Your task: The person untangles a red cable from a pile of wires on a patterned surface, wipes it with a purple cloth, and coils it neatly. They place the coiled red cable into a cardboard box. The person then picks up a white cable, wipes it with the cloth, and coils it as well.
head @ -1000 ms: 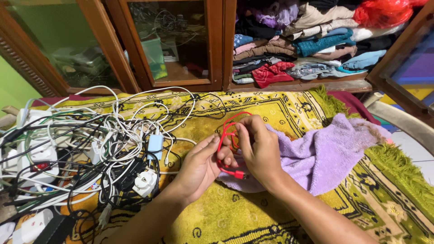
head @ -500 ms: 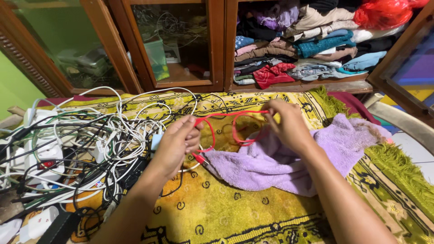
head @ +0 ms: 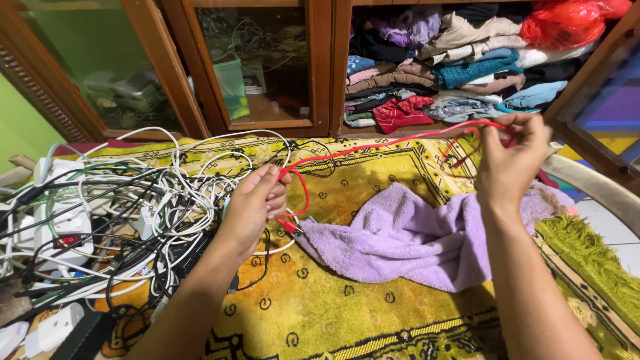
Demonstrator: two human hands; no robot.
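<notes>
Red cable (head: pixel 387 143) drawn out nearly straight between the two hands, long axis running left to right and rising a little toward the right. Its left end loops down below the left hand (head: pixel 255 203), the plug tip resting at the edge of the purple towel (head: pixel 407 240) and pointing down-right. Left hand closed on the cable near that end, fingers curled over it. Right hand (head: pixel 510 157) pinches the other end, raised in front of the open cupboard shelf; a short loop hangs from its fingers.

Half a second ago the hands were closer together and the cable sagged in loops over the towel; now the right hand has gone up and out to the right, and the slack is gone. Left hand has hardly moved.

Count: one red cable, one towel, two hands, one yellow patterned rug (head: pixel 320 307). A tangle of white and black cords (head: pixel 127 207) lies left of the left hand, too knotted to count.
</notes>
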